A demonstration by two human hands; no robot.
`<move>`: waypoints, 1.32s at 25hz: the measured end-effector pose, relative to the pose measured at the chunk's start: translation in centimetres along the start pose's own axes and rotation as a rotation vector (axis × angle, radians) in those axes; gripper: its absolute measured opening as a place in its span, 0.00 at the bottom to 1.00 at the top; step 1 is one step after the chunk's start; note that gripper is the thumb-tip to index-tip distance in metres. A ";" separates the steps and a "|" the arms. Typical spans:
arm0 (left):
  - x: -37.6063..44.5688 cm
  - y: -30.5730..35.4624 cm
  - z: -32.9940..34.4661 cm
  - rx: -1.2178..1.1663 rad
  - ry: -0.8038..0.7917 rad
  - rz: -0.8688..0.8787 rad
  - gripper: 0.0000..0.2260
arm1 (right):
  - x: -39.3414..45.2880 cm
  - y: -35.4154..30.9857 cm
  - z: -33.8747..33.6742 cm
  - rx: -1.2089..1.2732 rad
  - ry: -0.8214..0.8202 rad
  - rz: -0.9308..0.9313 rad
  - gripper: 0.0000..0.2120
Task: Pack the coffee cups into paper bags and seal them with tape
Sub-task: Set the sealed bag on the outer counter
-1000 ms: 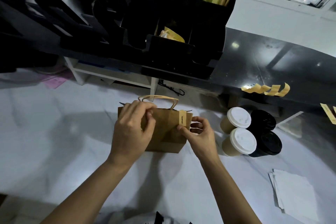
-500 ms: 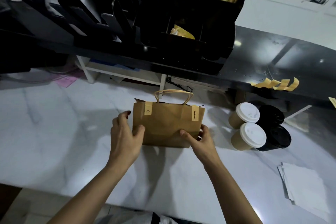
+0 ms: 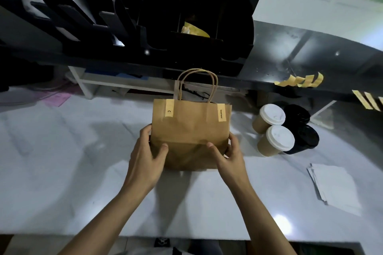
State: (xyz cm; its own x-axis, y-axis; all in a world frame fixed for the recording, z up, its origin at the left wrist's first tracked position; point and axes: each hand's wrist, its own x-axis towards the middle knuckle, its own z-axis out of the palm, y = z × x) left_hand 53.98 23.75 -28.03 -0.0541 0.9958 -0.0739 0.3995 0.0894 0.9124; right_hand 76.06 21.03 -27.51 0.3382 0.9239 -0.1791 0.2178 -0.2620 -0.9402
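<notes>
Gripping lower now, both hands (image 3: 146, 158) on taped bag (image 3: 191, 128), seemingly lifted

Dim overhead light; glare on counter (image 3: 281, 223); edges warped, slightly blurred.

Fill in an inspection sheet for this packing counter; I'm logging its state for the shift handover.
Surface: white marble-look counter, glare patches.
Job's things: brown paper bag upright, two tape strips over its top edge; two white-lidded cups and two black cups grouped to its right; spare tape strips hang from the black ledge.
Clutter: white paper stack, pink sheet.
Hands: left hand and right hand grip the bag's lower sides.
Cables: thin dark wire behind the bag.
Surroundings: black organiser rack above, yellow packets inside.
</notes>
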 end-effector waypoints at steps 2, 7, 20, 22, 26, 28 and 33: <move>0.0 0.1 0.3 -0.012 -0.016 0.011 0.23 | -0.6 -0.1 -0.2 -0.004 0.044 -0.029 0.25; -0.4 2.2 1.4 -0.024 -0.029 0.132 0.25 | -2.5 -0.5 -2.2 0.031 0.131 -0.043 0.29; -8.7 8.8 8.0 -0.104 -0.168 0.310 0.23 | -12.4 -0.3 -12.8 0.149 0.354 0.020 0.27; -11.0 9.4 9.2 -0.102 -0.207 0.331 0.23 | -14.9 0.6 -14.5 0.166 0.398 0.031 0.28; -16.4 10.4 11.7 -0.082 -0.307 0.381 0.23 | -20.8 2.8 -17.9 0.182 0.499 0.035 0.31; -19.3 10.7 12.9 -0.067 -0.353 0.410 0.23 | -23.9 4.0 -19.6 0.172 0.564 0.059 0.33; -26.2 11.9 16.5 -0.091 -0.507 0.492 0.23 | -32.3 6.6 -23.7 0.203 0.760 0.092 0.30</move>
State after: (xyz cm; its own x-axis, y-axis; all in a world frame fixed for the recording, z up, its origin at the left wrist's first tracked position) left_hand 75.29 -0.92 -21.86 0.5537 0.8091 0.1971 0.1893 -0.3527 0.9164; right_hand 88.30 -17.12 -21.06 0.8955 0.4378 -0.0808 0.0116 -0.2044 -0.9788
